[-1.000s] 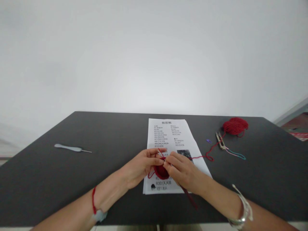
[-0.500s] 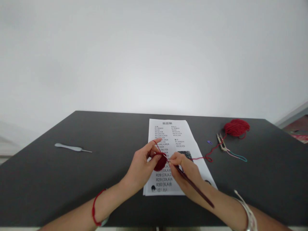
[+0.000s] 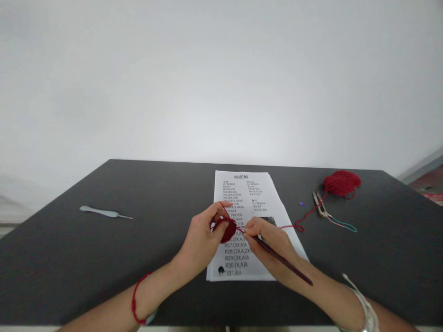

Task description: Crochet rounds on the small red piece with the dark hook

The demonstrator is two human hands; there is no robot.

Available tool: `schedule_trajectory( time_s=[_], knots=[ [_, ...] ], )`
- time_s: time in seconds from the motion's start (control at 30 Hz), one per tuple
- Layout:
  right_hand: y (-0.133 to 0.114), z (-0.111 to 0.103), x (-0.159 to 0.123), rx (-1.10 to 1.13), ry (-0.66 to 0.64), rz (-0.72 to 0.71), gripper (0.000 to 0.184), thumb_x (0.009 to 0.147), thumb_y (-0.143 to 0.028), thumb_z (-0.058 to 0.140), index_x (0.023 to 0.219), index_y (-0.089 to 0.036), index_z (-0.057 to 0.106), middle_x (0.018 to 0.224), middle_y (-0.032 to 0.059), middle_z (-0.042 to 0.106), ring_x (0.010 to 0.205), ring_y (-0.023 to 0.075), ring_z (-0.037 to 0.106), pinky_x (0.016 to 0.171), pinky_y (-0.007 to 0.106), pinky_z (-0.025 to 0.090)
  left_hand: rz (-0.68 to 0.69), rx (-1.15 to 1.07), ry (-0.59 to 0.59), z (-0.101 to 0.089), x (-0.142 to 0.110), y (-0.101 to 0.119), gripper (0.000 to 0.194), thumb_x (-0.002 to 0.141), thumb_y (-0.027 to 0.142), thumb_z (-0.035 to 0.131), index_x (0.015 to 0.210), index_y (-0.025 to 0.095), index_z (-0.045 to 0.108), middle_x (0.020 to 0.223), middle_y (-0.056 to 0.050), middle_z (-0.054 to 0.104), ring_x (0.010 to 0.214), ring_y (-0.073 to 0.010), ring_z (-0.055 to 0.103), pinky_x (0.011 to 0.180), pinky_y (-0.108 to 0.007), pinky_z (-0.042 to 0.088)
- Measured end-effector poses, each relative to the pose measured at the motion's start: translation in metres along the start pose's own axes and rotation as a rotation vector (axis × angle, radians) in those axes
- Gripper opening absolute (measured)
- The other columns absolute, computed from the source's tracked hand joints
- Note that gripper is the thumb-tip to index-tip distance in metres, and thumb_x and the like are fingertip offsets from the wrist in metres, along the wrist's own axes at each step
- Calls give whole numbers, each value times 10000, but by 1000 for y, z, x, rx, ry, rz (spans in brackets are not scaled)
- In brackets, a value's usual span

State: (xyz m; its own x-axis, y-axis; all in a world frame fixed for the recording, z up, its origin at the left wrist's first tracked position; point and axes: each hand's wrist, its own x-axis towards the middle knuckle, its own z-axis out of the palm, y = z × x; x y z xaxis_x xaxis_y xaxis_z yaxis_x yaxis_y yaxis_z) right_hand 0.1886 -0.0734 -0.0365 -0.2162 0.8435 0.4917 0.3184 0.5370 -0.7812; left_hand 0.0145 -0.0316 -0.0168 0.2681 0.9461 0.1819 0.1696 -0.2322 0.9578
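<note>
Between thumb and fingers, my left hand point(image 3: 204, 233) pinches a small round piece of dark red crochet point(image 3: 228, 232). A strand of red yarn runs up over its raised index finger. My right hand point(image 3: 268, 237) grips a crochet hook point(image 3: 282, 261) with a dark brown handle, held like a pen. The hook's metal tip meets the right edge of the crochet piece; the exact stitch is too small to make out. Both hands are above a printed pattern sheet point(image 3: 242, 272), covering part of its text and picture.
A red yarn ball point(image 3: 342, 183) lies at the back right, its strand trailing toward my hands. Beside it are small thread snips point(image 3: 320, 205) with a pink and teal cord, and a purple stitch marker point(image 3: 302, 204). A grey-handled hook point(image 3: 100, 211) rests on the dark table point(image 3: 155, 193) at left.
The crochet piece has tilted and shifted slightly left in my left hand. My right hand and the hook have moved a little to the right, with the handle lying flatter.
</note>
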Motion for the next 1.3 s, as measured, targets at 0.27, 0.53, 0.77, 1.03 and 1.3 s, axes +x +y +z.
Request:
schedule_trajectory(
  time_s=[0.27, 0.53, 0.77, 1.03, 1.3],
  knots=[
    [-3, -9, 8, -221, -142, -303, 197, 897, -84, 419, 763, -227, 444, 695, 2, 501, 626, 136, 468, 548, 251, 376, 16, 77, -18, 0, 0, 5, 163, 709, 45, 514, 668, 198, 555, 1042, -43, 693, 809, -167, 627, 737, -278, 452],
    [0, -14, 7, -86, -176, -177, 202, 865, -84, 466, 714, -217, 482, 691, 8, 524, 621, 138, 461, 558, 270, 369, -3, 55, -41, -2, 2, 3, 148, 728, 64, 534, 702, 184, 617, 994, -50, 693, 775, -166, 615, 717, -283, 460],
    [-2, 0, 14, 841, 63, 375, 148, 800, -210, 640, 718, -208, 515, 594, -42, 558, 509, 97, 463, 486, 222, 355, -120, -376, -71, 5, 0, 5, 233, 703, 110, 657, 926, 169, 621, 685, 35, 619, 646, -106, 561, 668, -241, 451],
    [5, 15, 7, 498, 143, 135, 102, 858, -195, 564, 794, -226, 491, 718, -26, 552, 546, 98, 465, 494, 226, 377, -301, -535, -164, 7, -1, 4, 519, 658, 108, 713, 1160, 168, 595, 659, 46, 605, 532, -67, 494, 460, -189, 320],
    [9, 13, -2, -547, 65, -478, 175, 894, -41, 429, 903, -202, 498, 753, 31, 538, 666, 163, 468, 566, 282, 398, -422, -750, -179, 10, 0, 6, 503, 631, 71, 729, 1117, 144, 622, 645, 35, 611, 532, -69, 522, 491, -191, 362]
  ],
)
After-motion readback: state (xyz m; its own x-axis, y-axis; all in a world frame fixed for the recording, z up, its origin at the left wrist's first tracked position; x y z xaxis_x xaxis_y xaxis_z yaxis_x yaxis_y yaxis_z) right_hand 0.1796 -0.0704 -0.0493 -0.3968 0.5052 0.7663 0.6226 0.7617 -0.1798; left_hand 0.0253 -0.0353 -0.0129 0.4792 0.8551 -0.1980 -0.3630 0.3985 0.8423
